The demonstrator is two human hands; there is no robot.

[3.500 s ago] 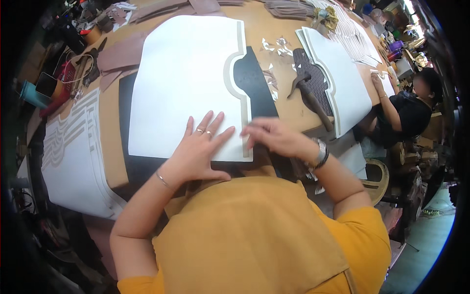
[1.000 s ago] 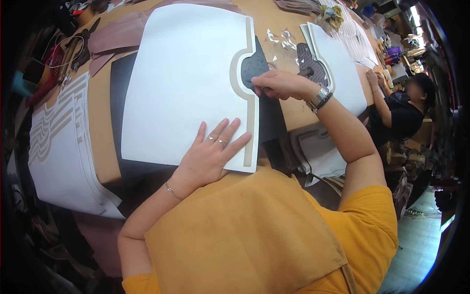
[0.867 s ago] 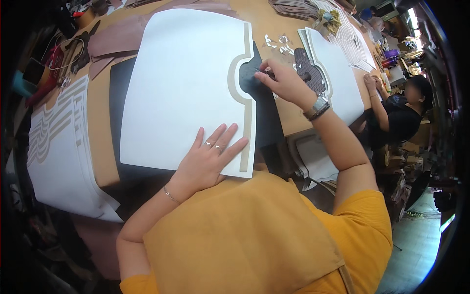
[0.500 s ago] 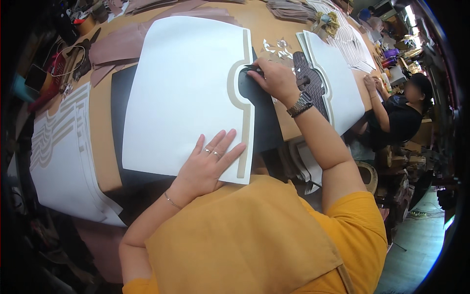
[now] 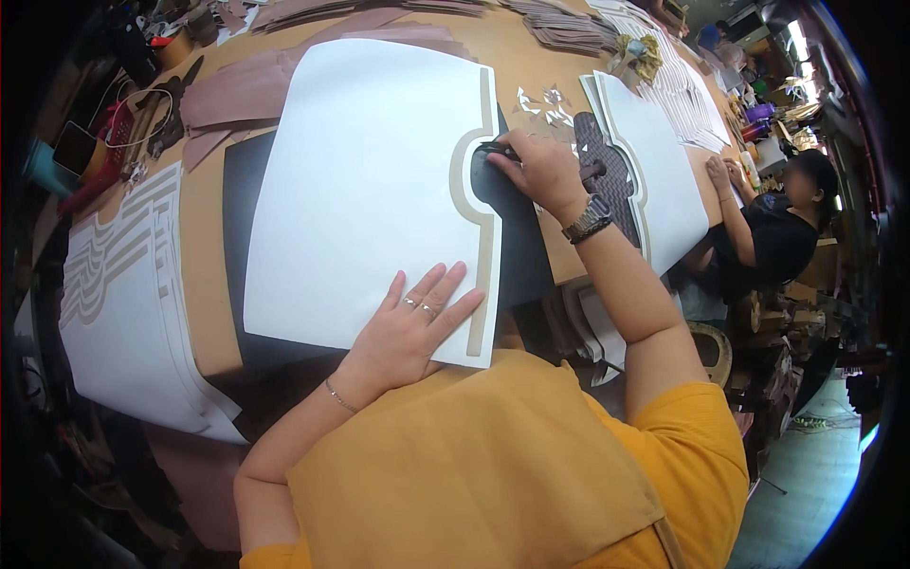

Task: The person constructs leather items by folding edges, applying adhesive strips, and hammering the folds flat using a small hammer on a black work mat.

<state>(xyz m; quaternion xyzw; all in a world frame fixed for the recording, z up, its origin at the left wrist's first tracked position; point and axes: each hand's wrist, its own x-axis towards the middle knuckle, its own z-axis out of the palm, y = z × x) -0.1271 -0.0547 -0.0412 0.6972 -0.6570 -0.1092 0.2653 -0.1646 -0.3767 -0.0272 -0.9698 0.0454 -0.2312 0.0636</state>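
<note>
A large white sheet (image 5: 370,180) lies on a black mat (image 5: 523,266). A grey-beige strip (image 5: 459,185) follows its right edge and bends around a rounded notch. My left hand (image 5: 417,318) rests flat on the sheet's lower right part, fingers spread. At the notch, my right hand (image 5: 540,171) is closed around a small black hand tool (image 5: 493,149), whose front end is by the notch's upper edge. The fingers partly cover this tool, and its exact kind is unclear.
Strip-edged white sheets (image 5: 114,294) overlap on the left; another stack (image 5: 664,161) lies right, beside a dark woven-pattern piece (image 5: 616,194). Brown flat pieces (image 5: 237,95) and small white scraps (image 5: 545,104) lie beyond. A co-worker in black (image 5: 777,223) is at the table's right side.
The whole view has shifted slightly, so everything appears a little lower and further right. Both hands keep nearly the same places on the sheet, the black tool still at the notch.
</note>
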